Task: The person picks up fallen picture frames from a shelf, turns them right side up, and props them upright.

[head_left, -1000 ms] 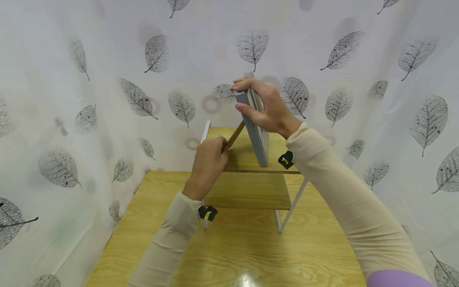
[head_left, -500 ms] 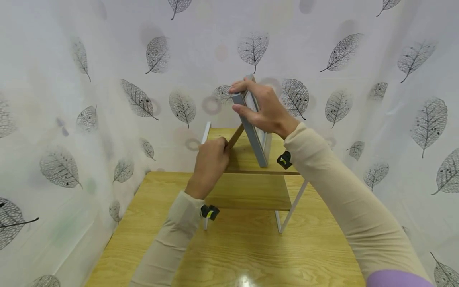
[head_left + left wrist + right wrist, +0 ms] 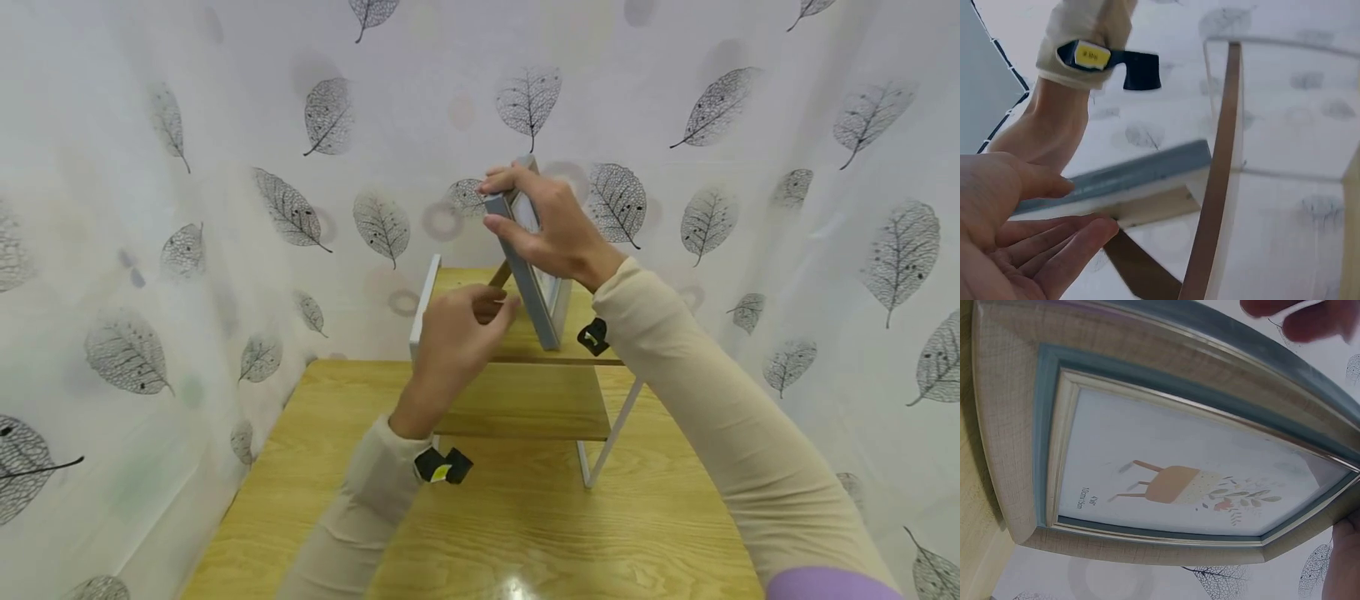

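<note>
A picture frame (image 3: pixel 529 283) with a grey-blue edge stands tilted on the upper board of a small wooden rack (image 3: pixel 459 277). My right hand (image 3: pixel 558 225) grips its top corner, thumb on the side and fingers over the top. In the right wrist view, the framed print (image 3: pixel 1179 481) shows a plant in an orange-brown legged pot. Behind the frame slants a brown support leg (image 3: pixel 500 273). My left hand (image 3: pixel 459 337) is beside that leg, its thumb apart from the fingers. In the left wrist view, the fingertips are at the leg (image 3: pixel 1141 265); whether they touch it I cannot tell.
The rack has a lower board (image 3: pixel 525 400) and white metal side legs (image 3: pixel 615 433). It stands on a wood-grain table (image 3: pixel 600 525). A pale leaf-printed curtain (image 3: pixel 450 108) hangs behind and at both sides.
My left hand has let go of the support leg; its thumb has come away from the fingers and the hand has shifted slightly right. The right hand and the picture frame have barely moved.
</note>
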Demonstrator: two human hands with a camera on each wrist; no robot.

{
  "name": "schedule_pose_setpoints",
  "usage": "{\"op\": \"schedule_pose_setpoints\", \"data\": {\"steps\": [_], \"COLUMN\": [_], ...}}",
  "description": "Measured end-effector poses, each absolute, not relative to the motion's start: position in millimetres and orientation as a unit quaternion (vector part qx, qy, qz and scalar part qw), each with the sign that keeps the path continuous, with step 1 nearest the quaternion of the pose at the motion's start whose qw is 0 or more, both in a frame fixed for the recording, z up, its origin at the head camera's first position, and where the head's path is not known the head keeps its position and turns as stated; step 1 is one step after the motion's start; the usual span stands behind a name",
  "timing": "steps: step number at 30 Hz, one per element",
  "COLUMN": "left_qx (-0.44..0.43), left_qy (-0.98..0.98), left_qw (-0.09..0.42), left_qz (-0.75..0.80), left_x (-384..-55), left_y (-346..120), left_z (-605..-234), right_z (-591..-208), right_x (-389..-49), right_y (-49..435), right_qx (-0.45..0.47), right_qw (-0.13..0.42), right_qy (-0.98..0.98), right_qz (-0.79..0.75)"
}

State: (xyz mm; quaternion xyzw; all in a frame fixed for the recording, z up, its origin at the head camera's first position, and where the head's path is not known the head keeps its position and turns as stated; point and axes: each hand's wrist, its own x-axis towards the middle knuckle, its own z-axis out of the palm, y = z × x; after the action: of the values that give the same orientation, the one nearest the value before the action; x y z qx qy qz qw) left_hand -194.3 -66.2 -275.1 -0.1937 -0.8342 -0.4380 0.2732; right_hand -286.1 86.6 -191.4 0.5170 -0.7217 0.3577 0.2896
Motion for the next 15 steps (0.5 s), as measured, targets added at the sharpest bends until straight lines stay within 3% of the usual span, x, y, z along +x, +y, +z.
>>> {"op": "schedule_pose_setpoints", "data": {"steps": [15], "left_qx": [-0.16], "left_qy": [-0.836], "left_qw": [0.33], "left_qz": [-0.408], "left_x": [-203], "left_y": [-41], "left_z": [-270], "right_z": [-190], "right_x": [-280], "right_y": [89], "right_qx": [0.504], "right_qw": [0.27], "right_qy": [-0.738], "right_qz": [0.358]}}
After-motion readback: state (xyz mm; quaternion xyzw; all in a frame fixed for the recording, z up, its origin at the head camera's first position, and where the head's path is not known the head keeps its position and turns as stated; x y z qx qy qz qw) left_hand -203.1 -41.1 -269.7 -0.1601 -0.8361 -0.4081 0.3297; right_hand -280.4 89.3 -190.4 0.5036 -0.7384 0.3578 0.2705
